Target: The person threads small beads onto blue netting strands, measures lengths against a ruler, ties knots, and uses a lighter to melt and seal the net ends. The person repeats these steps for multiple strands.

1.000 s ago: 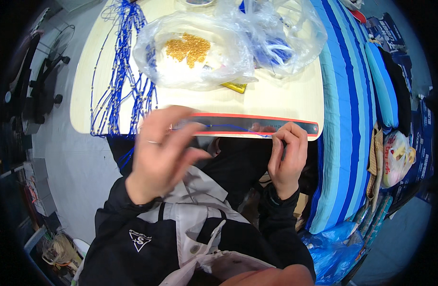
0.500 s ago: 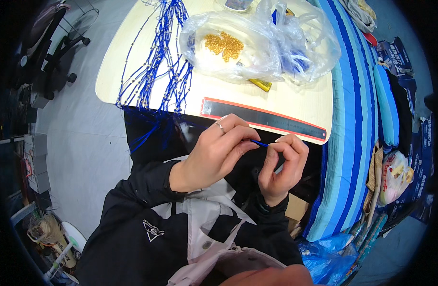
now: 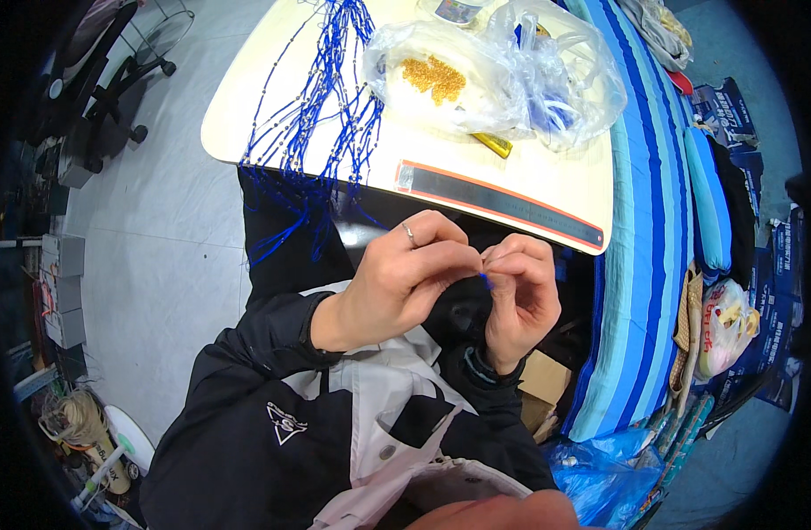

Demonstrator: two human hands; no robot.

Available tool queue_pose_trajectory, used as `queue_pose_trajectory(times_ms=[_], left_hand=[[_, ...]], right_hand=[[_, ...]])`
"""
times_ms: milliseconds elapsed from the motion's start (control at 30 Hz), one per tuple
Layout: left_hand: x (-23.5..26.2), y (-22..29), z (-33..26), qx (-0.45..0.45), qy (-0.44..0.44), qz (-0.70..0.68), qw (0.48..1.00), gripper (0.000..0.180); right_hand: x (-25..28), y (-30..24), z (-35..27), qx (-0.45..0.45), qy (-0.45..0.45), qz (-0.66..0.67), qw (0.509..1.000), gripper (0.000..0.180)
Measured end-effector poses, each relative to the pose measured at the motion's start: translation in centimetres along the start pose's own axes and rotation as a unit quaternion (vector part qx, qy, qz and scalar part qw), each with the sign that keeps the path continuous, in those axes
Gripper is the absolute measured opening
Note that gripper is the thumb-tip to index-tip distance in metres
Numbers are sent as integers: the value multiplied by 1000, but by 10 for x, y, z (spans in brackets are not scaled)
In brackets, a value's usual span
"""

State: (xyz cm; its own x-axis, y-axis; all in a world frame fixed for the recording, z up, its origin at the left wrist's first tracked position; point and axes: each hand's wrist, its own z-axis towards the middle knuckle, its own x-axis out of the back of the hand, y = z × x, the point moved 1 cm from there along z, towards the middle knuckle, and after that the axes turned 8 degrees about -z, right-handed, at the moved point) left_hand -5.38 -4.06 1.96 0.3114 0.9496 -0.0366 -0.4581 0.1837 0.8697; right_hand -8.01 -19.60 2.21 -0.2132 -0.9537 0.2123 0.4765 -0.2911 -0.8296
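Observation:
My left hand [image 3: 404, 281] and my right hand [image 3: 522, 291] meet fingertip to fingertip over my lap, just off the table's near edge. Pinched between them is a blue cord [image 3: 484, 280], of which only a short bit shows; the rest is hidden by my fingers. A ring sits on a finger of the left hand. Beyond the hands, a bundle of blue beaded cords [image 3: 322, 115] lies on the table and hangs over its edge. A dark ruler with a red border [image 3: 503, 205] lies along that edge.
On the pale table [image 3: 238, 124] are a clear plastic bag [image 3: 476, 102] under gold beads [image 3: 434, 79], another bag [image 3: 573, 97] with blue material, and a yellow object [image 3: 492, 145]. A blue striped cloth [image 3: 648, 230] borders the right. A wheeled chair [image 3: 114, 97] stands on the left.
My hands have drawn together, the right moving left toward the left hand, so less of the blue cord shows. The table has shifted slightly up and right in view.

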Motion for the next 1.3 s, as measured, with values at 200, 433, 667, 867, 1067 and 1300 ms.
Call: queue_pose_trajectory(times_ms=[200, 433, 667, 867, 1067, 1300], left_hand=[[2, 5, -4, 1, 10, 13, 1000, 17], [2, 5, -5, 4, 13, 4, 1000, 17], [3, 6, -5, -87, 24, 61, 994, 24], [0, 5, -7, -95, 18, 103, 990, 28], [1, 7, -5, -123, 7, 128, 984, 30], [0, 7, -5, -95, 18, 88, 991, 24]], right_hand=[[-2, -6, -4, 3, -3, -32, 999, 10], [-4, -6, -5, 26, 0, -85, 996, 8], [-4, -7, -5, 33, -5, -123, 992, 8], [-4, -8, -5, 46, -1, -151, 987, 7], [-4, -9, -6, 61, 1, -168, 984, 7], [-5, -5, -7, 39, 2, -139, 990, 7]])
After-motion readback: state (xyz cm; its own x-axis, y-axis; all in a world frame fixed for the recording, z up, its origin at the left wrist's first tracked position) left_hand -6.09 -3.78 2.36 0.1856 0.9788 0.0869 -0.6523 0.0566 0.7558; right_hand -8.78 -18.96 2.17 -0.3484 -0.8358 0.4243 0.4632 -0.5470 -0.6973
